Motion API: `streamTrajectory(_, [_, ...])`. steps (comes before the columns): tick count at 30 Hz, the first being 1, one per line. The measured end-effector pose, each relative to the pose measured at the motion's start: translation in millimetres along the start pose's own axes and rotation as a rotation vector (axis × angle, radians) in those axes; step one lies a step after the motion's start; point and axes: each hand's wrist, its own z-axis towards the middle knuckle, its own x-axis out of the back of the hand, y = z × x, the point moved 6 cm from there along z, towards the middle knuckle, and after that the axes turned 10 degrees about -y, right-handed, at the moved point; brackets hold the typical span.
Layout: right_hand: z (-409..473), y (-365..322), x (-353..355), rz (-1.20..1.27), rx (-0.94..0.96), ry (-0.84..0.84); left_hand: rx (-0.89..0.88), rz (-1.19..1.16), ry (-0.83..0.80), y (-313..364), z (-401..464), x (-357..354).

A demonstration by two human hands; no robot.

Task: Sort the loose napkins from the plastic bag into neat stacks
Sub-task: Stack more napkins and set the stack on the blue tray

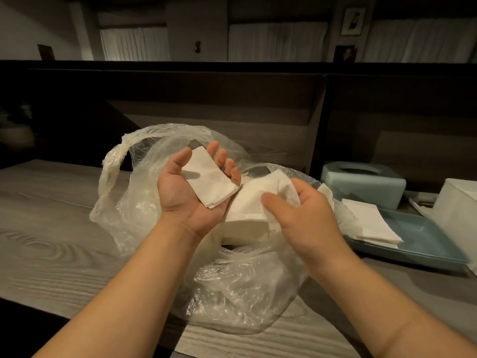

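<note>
While the left hand [198, 187] lies palm up with fingers nearly straight, a small squared stack of napkins [210, 179] rests on it, likely as a collecting tray. Just beside it, the right hand [304, 215] curls its fingers and thumb round loose napkins [255, 202] at the mouth of the clear plastic bag [232, 280], apparently drawing out the next one. To the right on the wood-grain worktop [51, 228], a blue tray [423, 244] holds a finished napkin pile [369, 223], near a blue tissue box [361, 182].
</note>
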Motion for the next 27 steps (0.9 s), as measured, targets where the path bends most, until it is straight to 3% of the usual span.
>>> streamTrajectory(6, [4.1, -11.1, 11.5, 0.297, -0.013, -0.214, 0.047, 0.126, 0.084, -1.6, 0.6, 4.1])
streamTrajectory(12, [3.6, -19.3, 16.3, 0.391, 0.050, -0.452, 0.317, 0.381, 0.049, -20.4, -9.7, -7.0])
streamTrajectory(19, [6.8, -22.1, 23.7, 0.147, 0.196, -0.304, 0.549, 0.691, -0.041, -34.8, -19.6, -7.5])
streamTrajectory(27, [0.2, -31.3, 17.7, -0.069, 0.258, -0.272, 0.795, 0.690, -0.339, -56.3, -31.8, -22.1])
